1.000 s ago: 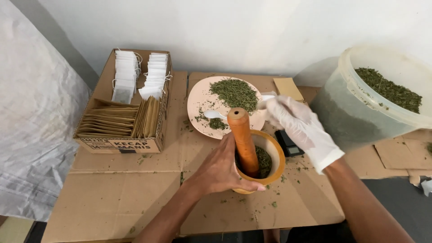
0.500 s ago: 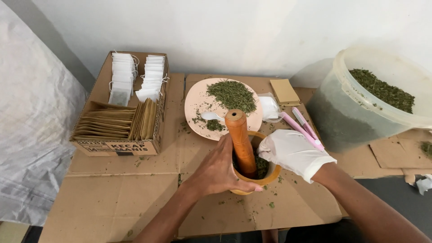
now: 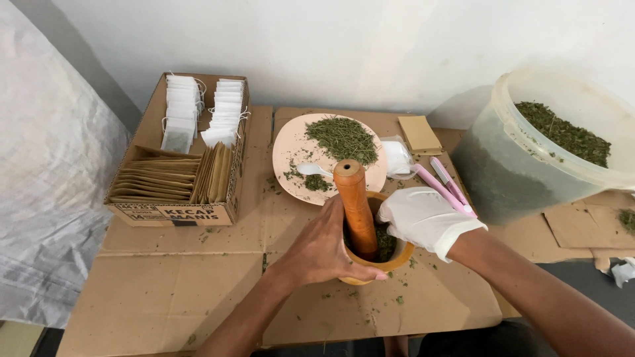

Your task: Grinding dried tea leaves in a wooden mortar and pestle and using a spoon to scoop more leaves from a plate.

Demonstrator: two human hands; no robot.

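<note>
My bare left hand (image 3: 323, 250) wraps around the near left side of a small wooden mortar (image 3: 397, 259) on the cardboard-covered table. An orange-brown wooden pestle (image 3: 353, 201) stands tilted in the mortar, resting on crushed dried green leaves (image 3: 385, 241). My right hand (image 3: 423, 217), in a white glove, lies over the mortar's right rim. Its fingers curl down into the bowl beside the pestle, so the fingertips are hidden. Just behind stands a pink plate (image 3: 290, 145) with a heap of dried green leaves (image 3: 342, 137) and a small white spoon (image 3: 311, 170).
A large translucent tub (image 3: 503, 172) of dried leaves stands at the right. An open cardboard box (image 3: 173, 213) at the left holds white tea bags and brown envelopes. Pink pen-like tools (image 3: 447, 182), a white pouch (image 3: 397, 157) and a brown packet (image 3: 419, 134) lie behind the mortar. A grey sack (image 3: 46, 198) hangs at far left.
My gloved right hand has come down from beside the plate onto the mortar, and its fingers now dip inside. My left hand has stayed on the mortar.
</note>
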